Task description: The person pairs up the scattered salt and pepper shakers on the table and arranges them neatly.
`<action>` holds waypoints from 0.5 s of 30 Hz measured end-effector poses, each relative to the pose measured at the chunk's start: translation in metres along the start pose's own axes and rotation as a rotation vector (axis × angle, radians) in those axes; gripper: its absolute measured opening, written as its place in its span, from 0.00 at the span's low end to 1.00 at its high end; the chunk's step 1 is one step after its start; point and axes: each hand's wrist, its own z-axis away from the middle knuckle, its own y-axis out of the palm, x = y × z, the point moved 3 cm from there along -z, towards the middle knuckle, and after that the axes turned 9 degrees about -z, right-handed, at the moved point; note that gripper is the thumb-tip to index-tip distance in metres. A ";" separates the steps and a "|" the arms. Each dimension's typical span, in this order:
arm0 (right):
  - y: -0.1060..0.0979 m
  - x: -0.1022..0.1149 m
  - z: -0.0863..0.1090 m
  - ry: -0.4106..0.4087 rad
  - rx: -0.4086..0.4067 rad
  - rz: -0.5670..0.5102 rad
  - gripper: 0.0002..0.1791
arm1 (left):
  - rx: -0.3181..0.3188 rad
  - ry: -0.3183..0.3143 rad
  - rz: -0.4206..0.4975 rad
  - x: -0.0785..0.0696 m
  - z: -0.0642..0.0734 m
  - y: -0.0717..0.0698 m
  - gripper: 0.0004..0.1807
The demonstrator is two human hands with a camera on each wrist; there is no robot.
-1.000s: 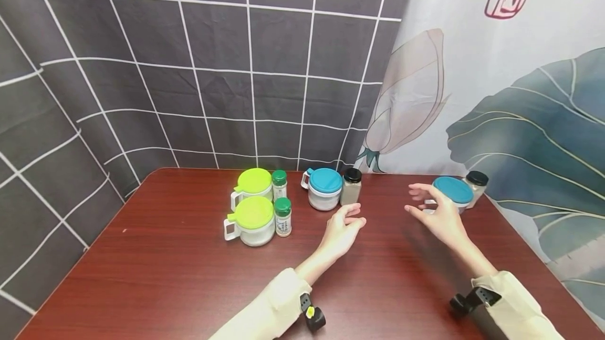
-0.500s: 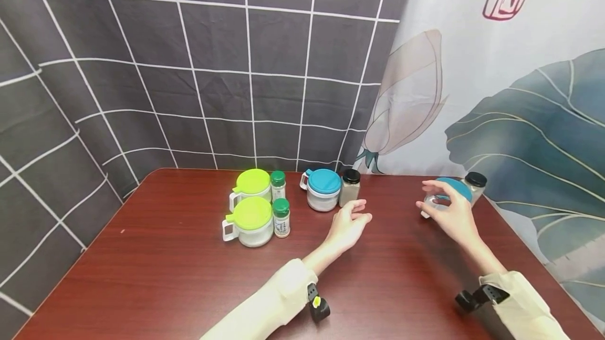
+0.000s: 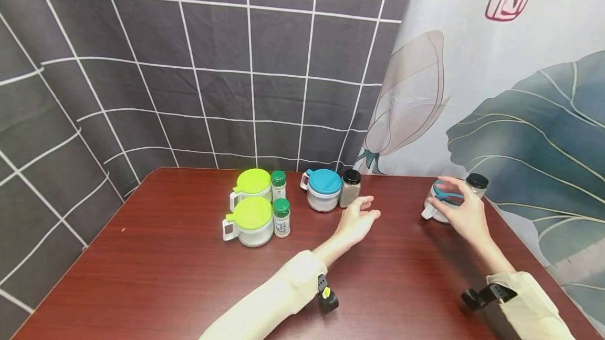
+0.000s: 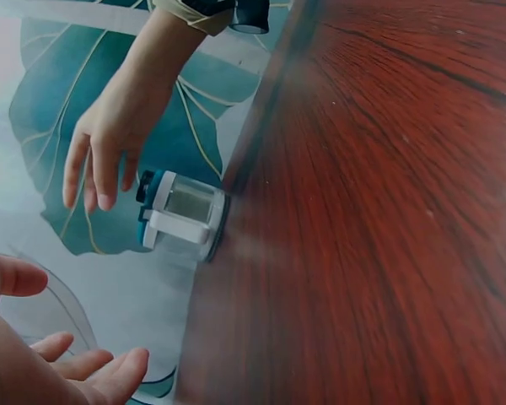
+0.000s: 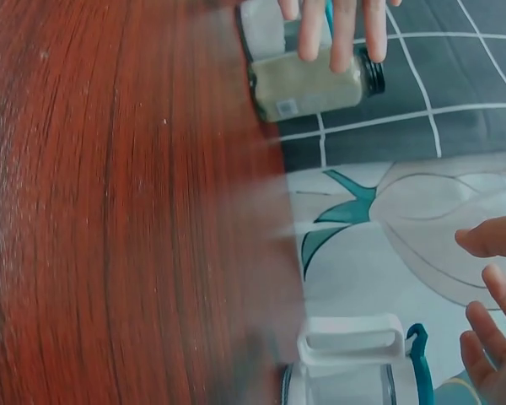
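Note:
My right hand [image 3: 465, 214] is at the far right, in front of a clear seasoning jar [image 3: 440, 214] with a blue lid and white handle. In the left wrist view the same hand [image 4: 122, 118] hangs just above that jar [image 4: 185, 224], apart from it, with loose fingers. The right wrist view also shows a gap between my fingers and the jar's handle [image 5: 352, 339]. My left hand [image 3: 357, 223] hovers with relaxed fingers, holding nothing. Nearest to it is a square black-capped shaker jar [image 3: 350, 193], beside another blue-lidded jar [image 3: 323, 195].
Two green-lidded seasoning jars [image 3: 254, 222] stand left of centre, with two green-capped shakers [image 3: 282, 223] beside them. Another black-capped jar [image 3: 478, 185] stands behind my right hand near the table's right edge. Curtains hang behind the brown table [image 3: 179, 266].
My right hand has moved right, now covering much of the right blue-lidded jar in the head view. My left hand has drifted slightly right and up. The jars at left and centre stay put.

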 end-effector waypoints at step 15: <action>-0.019 -0.006 -0.005 0.008 -0.028 0.045 0.30 | -0.003 -0.028 0.002 -0.010 -0.010 0.018 0.22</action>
